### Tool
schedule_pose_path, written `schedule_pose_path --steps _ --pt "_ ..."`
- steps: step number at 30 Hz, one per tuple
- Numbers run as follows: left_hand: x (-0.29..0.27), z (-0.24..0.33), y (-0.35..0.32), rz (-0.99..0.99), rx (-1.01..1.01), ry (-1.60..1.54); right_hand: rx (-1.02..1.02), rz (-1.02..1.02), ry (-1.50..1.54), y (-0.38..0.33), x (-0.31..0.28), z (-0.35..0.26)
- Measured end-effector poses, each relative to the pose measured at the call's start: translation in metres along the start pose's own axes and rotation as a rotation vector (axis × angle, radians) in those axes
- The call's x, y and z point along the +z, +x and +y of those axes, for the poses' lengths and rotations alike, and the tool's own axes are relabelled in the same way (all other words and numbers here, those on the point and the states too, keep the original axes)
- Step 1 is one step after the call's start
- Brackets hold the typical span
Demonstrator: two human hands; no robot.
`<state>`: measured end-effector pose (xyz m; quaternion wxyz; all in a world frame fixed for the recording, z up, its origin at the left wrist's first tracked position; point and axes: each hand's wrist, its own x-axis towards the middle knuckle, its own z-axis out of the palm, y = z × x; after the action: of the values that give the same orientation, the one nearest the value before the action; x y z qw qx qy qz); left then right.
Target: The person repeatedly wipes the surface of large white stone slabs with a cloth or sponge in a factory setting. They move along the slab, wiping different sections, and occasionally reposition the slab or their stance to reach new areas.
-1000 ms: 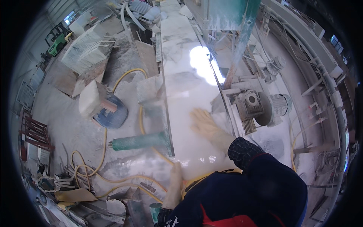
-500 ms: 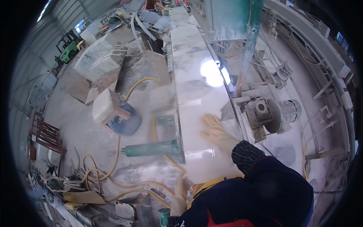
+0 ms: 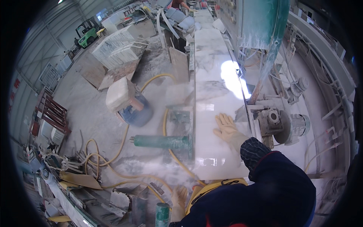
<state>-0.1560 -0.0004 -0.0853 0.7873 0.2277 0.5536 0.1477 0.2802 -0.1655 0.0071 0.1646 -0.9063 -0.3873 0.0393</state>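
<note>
A pale yellow rubber glove covers my right hand (image 3: 228, 130), which lies open on a glossy white stone slab (image 3: 210, 147) with its fingers spread. The slab rests on a long, narrow line that runs away from me. Low at my left side hangs my left hand (image 3: 179, 198), also gloved, apart from the slab. Its fingers look stretched out, and nothing shows in them. A green upright cylinder (image 3: 162, 213) and a yellow hose (image 3: 159, 178) are nearest to it. I wear a yellow apron (image 3: 215, 188) at the slab's near end.
Right of the slab sit a dusty gearbox and motor (image 3: 280, 125) below a green machine housing (image 3: 264, 26). A green roller (image 3: 160, 142) juts out left. Beyond it stand a blue barrel (image 3: 140, 113) and stacked slabs (image 3: 119, 47). A co-worker (image 3: 181, 4) is at the far end.
The view has turned left, so the scene sits farther right. My right hand, blurred before, now shows sharply on the slab, slightly farther from me. My left hand stays low at my side.
</note>
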Motion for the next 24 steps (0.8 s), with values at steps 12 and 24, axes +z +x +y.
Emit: schedule_pose_path --steps 12,24 --pt "-0.128 -0.087 -0.019 0.321 -0.043 -0.175 -0.107 0.035 -0.079 0.007 0.017 0.025" --pt "-0.140 -0.135 -0.065 0.554 0.146 -0.246 -0.073 -0.109 -0.169 0.021 -0.002 0.027"
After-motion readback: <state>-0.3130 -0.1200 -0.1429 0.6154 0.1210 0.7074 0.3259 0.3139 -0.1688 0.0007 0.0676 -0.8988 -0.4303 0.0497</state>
